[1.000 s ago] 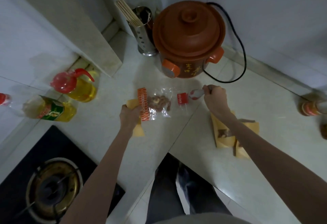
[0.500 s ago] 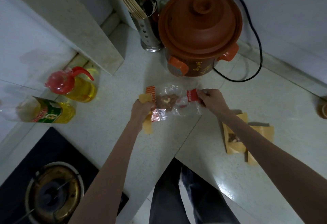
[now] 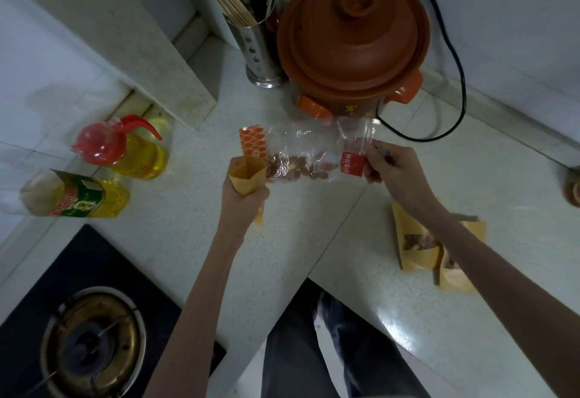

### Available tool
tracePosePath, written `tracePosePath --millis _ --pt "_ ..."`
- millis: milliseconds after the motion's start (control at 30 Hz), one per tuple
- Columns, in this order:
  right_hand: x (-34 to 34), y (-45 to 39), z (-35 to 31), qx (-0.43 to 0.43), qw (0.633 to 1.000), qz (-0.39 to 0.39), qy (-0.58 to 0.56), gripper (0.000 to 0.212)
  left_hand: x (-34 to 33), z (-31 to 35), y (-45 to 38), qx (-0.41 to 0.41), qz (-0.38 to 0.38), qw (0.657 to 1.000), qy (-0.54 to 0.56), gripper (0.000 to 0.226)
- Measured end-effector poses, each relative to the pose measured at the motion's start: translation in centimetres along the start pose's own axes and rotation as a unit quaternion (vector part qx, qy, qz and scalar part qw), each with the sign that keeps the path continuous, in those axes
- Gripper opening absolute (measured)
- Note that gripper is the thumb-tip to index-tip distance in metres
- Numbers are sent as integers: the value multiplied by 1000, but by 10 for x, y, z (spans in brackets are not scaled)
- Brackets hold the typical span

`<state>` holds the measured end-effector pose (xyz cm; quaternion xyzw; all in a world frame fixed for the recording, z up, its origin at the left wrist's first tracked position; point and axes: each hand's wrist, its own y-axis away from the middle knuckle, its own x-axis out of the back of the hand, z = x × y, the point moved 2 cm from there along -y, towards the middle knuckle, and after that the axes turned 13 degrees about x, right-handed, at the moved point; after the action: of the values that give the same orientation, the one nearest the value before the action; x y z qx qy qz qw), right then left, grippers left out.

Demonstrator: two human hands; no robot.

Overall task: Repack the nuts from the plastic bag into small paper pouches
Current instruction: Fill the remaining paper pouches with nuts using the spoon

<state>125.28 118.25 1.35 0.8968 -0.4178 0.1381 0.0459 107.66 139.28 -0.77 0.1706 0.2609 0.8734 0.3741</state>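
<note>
A clear plastic bag (image 3: 314,146) with orange and red printed ends hangs stretched between my two hands above the counter; brown nuts (image 3: 298,168) lie along its lower fold. My left hand (image 3: 243,195) grips an open tan paper pouch (image 3: 248,174), mouth up, beside the bag's orange end. My right hand (image 3: 392,167) pinches the bag's red-labelled end. Two filled paper pouches (image 3: 417,250) lie on the counter under my right forearm, nuts showing in their mouths.
A brown clay slow cooker (image 3: 351,42) with a black cord stands right behind the bag, a steel chopstick holder (image 3: 254,42) beside it. Two oil bottles (image 3: 125,152) lie at left. A gas burner (image 3: 91,341) sits at the lower left. The white counter (image 3: 188,240) has a corner cutout.
My right hand took the bag's red end and lifted it, stretching the bag out; the nuts spread along its fold. The left hand raised the pouch upright with its mouth open.
</note>
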Motion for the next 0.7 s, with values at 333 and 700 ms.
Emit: tracePosePath --millis 333,700 --pt "-12 -2 8 5 990 -46 133 27 1 -19 -11 36 -2 999 -8 49" --pt "-28 -22 25 -39 979 -99 172 32 3 -18 -32 41 -16 997 -55 44"
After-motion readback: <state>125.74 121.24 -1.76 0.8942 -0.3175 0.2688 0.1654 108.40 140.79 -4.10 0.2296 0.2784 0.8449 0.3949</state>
